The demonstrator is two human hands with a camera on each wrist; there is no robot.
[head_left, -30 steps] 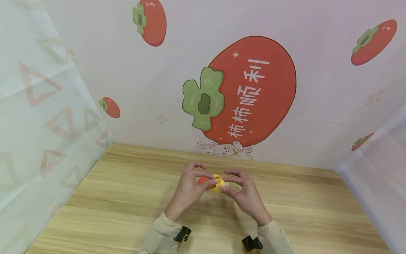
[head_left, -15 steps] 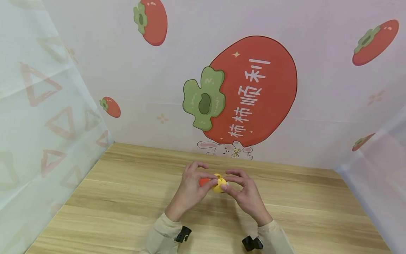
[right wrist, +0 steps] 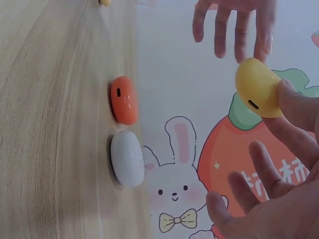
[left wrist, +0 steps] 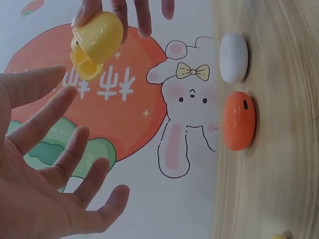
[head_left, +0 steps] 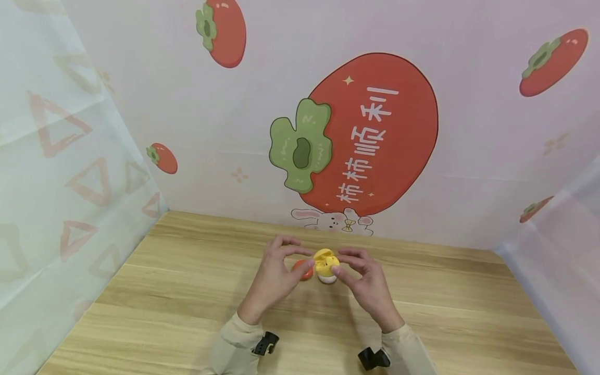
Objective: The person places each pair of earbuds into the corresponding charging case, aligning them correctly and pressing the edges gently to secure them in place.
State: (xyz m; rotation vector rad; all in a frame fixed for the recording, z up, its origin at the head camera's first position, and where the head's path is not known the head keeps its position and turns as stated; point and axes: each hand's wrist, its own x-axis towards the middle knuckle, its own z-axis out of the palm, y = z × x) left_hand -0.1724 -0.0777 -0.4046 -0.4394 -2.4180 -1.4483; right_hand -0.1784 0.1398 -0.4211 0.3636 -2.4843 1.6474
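A yellow earbud case, its lid raised, is held above the table by my right hand. In the right wrist view the thumb and fingers pinch the yellow case, whose underside shows a dark port slot. My left hand is just left of it, fingers spread; in the left wrist view nothing lies between this left hand's thumb and fingers. Below, an orange case and a white case lie side by side on the table, both closed. Whether earbuds sit inside the yellow case I cannot tell.
The wooden table runs back to a printed backdrop, with fabric walls on both sides. A small yellow thing, cut off by the frame's edge in the left wrist view, lies on the table. Each wrist wears a black strap.
The left hand has let go of the yellow case and drawn slightly left. The right hand now holds that case alone, and its raised lid and inside show more clearly.
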